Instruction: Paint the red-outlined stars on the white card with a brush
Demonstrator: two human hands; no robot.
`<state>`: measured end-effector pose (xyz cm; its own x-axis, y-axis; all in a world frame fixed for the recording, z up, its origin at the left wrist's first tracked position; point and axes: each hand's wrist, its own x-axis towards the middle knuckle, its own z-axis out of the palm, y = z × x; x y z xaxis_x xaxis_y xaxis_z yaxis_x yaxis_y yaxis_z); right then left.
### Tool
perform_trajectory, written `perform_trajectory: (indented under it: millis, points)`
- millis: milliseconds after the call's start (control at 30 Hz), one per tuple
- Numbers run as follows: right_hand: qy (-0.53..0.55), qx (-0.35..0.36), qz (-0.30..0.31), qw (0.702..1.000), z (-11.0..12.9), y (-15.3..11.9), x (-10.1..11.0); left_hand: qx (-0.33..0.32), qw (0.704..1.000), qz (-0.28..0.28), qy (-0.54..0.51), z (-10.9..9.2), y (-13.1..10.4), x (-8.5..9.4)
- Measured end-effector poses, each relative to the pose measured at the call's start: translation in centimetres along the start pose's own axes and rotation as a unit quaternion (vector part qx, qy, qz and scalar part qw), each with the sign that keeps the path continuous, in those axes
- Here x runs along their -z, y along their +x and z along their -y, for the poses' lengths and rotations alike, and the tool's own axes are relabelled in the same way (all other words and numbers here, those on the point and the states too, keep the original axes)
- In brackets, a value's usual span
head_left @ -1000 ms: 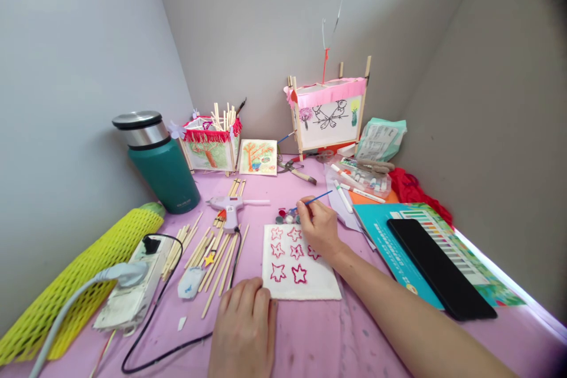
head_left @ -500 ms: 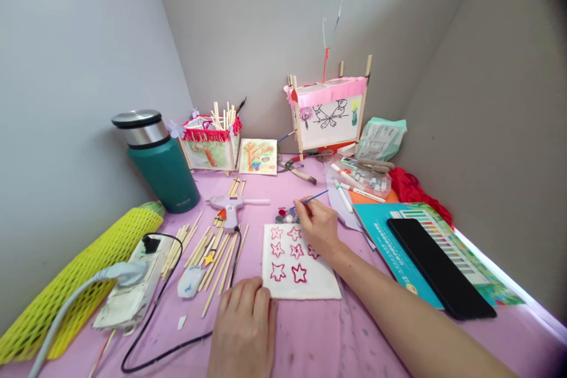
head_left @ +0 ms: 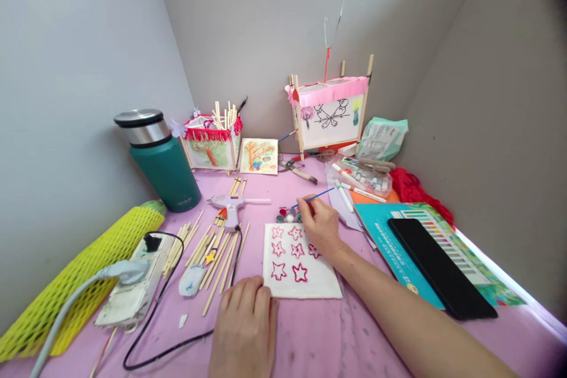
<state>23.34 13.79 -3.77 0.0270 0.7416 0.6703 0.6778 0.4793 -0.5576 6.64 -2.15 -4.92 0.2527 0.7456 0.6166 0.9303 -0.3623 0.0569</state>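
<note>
Head view, clock positions taken from the centre of the white sheet (head_left: 319, 288): the right hand (head_left: 319, 229) is at 1 o'clock, closed in a pinch grip on a slender blue brush (head_left: 321, 193), its forearm running in from 4 o'clock. The brush tip points at small paint pots (head_left: 290, 218) at 12 o'clock, just beyond the sheet. The left hand (head_left: 243, 325), at 8 o'clock, lies back up by the sheet's near corner; whether its palm is open or closed cannot be told. The sheet lies on the worktop (head_left: 310, 336), bearing red star outlines; the right hand obscures its far right portion. A glue gun (head_left: 232, 208) is noted at 10 o'clock, above wooden sticks (head_left: 217, 269); its black cord (head_left: 157, 301) passes behind the left hand. A green bottle (head_left: 163, 171) stands at 10, a fringed lantern (head_left: 210, 150) at 11, a pink-trimmed lantern (head_left: 332, 112) near 1. At 3, a black slab (head_left: 443, 269) rests on a blue book (head_left: 390, 242). Worktop covering: pink-purple, spotted. Surrounding walls (head_left: 248, 23): plain grey.
</note>
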Motion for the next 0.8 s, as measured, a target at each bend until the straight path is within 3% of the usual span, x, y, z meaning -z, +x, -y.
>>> perform_trajectory:
  millis: [800]
  points:
    - [0.0,0.004,0.008,1.0,0.02,-0.08,0.08,0.007,1.0,-0.004,-0.001,-0.11,0.03,0.07]
